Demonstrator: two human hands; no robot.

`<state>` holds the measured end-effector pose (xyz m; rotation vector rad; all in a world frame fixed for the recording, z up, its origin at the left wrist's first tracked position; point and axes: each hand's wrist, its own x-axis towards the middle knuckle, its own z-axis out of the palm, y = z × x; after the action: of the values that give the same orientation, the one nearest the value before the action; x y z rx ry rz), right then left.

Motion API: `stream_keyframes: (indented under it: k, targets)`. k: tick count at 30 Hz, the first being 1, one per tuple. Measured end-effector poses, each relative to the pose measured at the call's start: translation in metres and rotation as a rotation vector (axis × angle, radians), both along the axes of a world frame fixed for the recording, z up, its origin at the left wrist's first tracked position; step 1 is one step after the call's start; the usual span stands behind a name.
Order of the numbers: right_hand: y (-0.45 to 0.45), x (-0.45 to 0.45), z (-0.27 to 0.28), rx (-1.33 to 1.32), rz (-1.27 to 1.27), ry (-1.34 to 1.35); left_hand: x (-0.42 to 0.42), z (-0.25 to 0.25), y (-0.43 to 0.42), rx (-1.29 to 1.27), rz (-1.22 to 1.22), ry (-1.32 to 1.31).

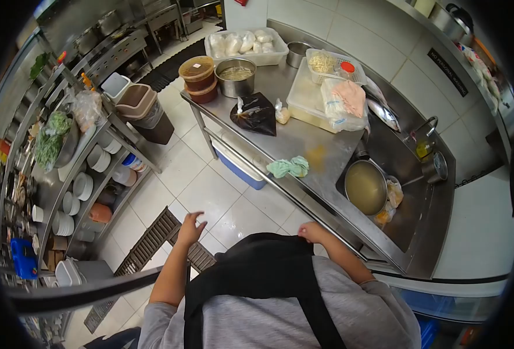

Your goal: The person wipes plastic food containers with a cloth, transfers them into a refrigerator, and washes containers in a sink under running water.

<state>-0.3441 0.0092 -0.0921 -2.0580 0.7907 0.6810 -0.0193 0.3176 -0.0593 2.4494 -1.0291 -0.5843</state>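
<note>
My left hand hangs over the tiled floor, its fingers apart and nothing in it. At the side of the black apron, my right hand has its fingers curled near the apron's edge; whether it holds any cloth is too small to tell. Beyond it, a crumpled green cloth lies on the edge of the steel counter. Further back on the counter sit a dark plastic bag and a small tied bag. In the sink to the right stands a pot of cloudy liquid.
Stacked brown-red tubs, a steel pot, a tray of white bags and a white bin stand at the back. Fish lie by the sink. Shelves with bowls and bins are left. A drain grate crosses the floor.
</note>
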Motion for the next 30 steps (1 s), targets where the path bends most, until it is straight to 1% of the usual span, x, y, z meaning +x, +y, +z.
stream_keyframes:
  k: [1,2,3,4,5,7,9,10,11,12,13,17,19,22,24,25,27,30]
  targets:
    - [0.003,0.015,0.019,0.034,-0.137,-0.123,0.005,0.010,-0.021,-0.267,0.147,0.233]
    - [0.004,0.026,0.036,0.039,-0.148,-0.120,0.012,0.024,-0.042,-0.534,0.296,0.463]
    - [0.003,0.037,0.051,0.059,-0.228,-0.243,0.020,0.054,-0.061,-0.539,0.324,0.699]
    - [-0.002,0.048,0.063,0.078,-0.304,-0.362,0.022,0.089,-0.081,-0.683,0.217,0.757]
    - [-0.007,0.056,0.071,0.087,-0.305,-0.348,0.017,0.127,-0.097,-0.825,0.120,0.817]
    - [-0.026,0.074,0.087,-0.009,-0.263,-0.468,0.006,0.215,-0.122,-1.026,-0.226,0.736]
    - [-0.050,0.098,0.100,-0.013,-0.202,-0.490,-0.012,0.288,-0.138,-1.190,-0.367,0.830]
    - [-0.060,0.111,0.106,-0.037,-0.221,-0.582,-0.018,0.319,-0.145,-1.204,-0.410,0.882]
    - [-0.069,0.122,0.113,-0.058,-0.241,-0.672,-0.023,0.336,-0.155,-1.218,-0.451,0.935]
    - [-0.078,0.131,0.120,-0.043,-0.222,-0.663,-0.029,0.338,-0.170,-1.352,-0.549,1.025]
    - [-0.090,0.141,0.128,-0.071,-0.230,-0.674,-0.027,0.345,-0.179,-1.373,-0.621,1.083]
    - [-0.113,0.170,0.153,-0.143,-0.203,-0.688,-0.016,0.356,-0.197,-1.410,-0.743,1.173]
    - [-0.122,0.175,0.153,-0.141,-0.188,-0.664,-0.006,0.359,-0.206,-1.407,-0.780,1.193]
    - [-0.129,0.180,0.141,-0.130,-0.234,-0.652,0.018,0.360,-0.216,-1.393,-0.826,1.219]
    - [-0.130,0.184,0.133,-0.142,-0.302,-0.719,0.035,0.358,-0.224,-1.370,-0.859,1.255]
    - [-0.131,0.187,0.133,-0.151,-0.318,-0.713,0.044,0.355,-0.227,-1.353,-0.881,1.272]
    - [-0.126,0.198,0.149,-0.229,-0.351,-0.631,0.064,0.354,-0.233,-1.322,-0.930,1.325]
    - [-0.119,0.205,0.145,-0.307,-0.394,-0.608,0.100,0.353,-0.240,-1.281,-0.986,1.376]
